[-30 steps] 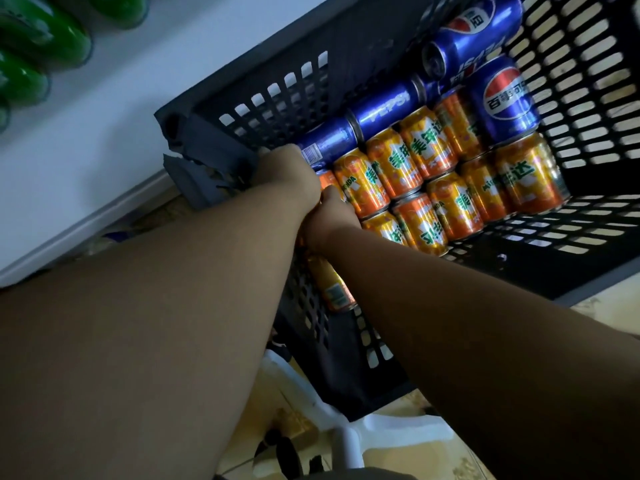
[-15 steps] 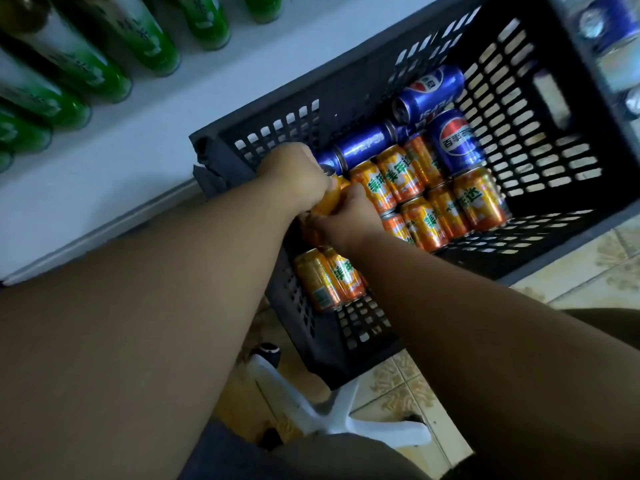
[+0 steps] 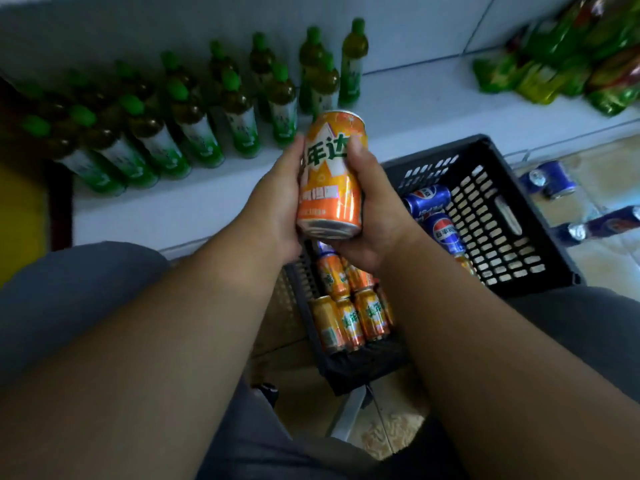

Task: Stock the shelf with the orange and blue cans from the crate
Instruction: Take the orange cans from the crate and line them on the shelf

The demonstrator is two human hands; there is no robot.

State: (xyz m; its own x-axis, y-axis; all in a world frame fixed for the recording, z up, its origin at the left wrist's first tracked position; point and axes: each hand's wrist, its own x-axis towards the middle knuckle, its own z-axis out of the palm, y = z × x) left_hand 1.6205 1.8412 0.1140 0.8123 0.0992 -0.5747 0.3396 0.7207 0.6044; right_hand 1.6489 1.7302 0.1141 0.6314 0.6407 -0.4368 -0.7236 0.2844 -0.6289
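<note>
Two hands, left hand [image 3: 277,202] and right hand [image 3: 374,209], gripped one orange can [image 3: 330,174] from either side, above the black crate [image 3: 502,216] of remaining cans. Beyond lay the white shelf [image 3: 415,105], its front bare beside green bottles [image 3: 194,126].

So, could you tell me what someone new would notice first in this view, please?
The bright orange can at the centre stands out first, held up between the left hand and the right hand above the black crate. Behind it, rows of green-capped bottles line the white shelf, and more orange and blue cans lie in the crate below.
</note>
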